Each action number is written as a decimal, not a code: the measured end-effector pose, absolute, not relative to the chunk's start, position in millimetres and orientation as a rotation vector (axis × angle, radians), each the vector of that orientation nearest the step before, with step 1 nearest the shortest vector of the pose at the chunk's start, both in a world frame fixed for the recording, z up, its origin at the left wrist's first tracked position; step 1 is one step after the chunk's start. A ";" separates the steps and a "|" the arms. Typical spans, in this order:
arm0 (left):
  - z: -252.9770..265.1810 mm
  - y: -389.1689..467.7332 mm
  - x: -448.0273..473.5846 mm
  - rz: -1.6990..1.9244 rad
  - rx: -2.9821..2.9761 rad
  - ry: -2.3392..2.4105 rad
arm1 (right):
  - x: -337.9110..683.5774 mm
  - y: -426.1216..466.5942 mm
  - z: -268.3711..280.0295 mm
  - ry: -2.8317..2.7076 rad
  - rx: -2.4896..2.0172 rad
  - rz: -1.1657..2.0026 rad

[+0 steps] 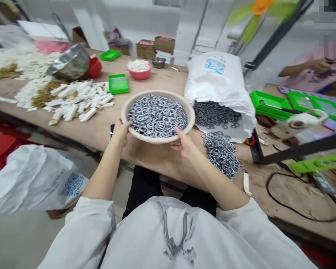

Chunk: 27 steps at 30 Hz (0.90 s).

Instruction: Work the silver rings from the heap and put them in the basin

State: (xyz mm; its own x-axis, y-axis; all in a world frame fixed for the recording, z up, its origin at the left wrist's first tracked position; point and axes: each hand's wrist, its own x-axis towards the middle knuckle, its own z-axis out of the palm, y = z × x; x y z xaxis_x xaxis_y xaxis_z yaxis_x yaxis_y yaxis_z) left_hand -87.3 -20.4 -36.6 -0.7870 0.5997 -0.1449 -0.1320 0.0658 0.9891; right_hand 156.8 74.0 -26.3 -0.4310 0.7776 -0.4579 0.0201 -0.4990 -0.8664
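A round beige basin (154, 140) full of grey rings (158, 114) is in front of me at the table's near side. My left hand (121, 131) grips its left rim, thumb over the edge. On the right rim, my right hand (184, 144) has its thumb on top and its fingers under the side. Right of the basin, a white sack (217, 76) lies on its side with darker rings (215, 114) in its mouth. A loose heap of grey rings (222, 155) spills onto the table before it.
White pieces (78, 101) cover the table's left, near a tilted metal bowl (70, 63). Behind the basin stand a green tray (118, 84) and a red bowl (140, 74) of white pieces. A black cable (285, 211) curls at right; a person (313, 69) sits beyond the metal frame.
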 end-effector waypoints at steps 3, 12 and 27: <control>-30.6 -15.7 -91.9 1.692 0.370 1.701 | 152.3 73.0 -18.9 -1.109 -1.273 2.129; -28.2 -70.3 -36.5 1.829 0.442 1.591 | 185.5 47.4 -11.3 -0.973 -1.338 2.041; -58.6 -235.9 -171.2 1.296 0.813 2.676 | 215.3 -26.4 -7.9 -1.116 -1.502 2.026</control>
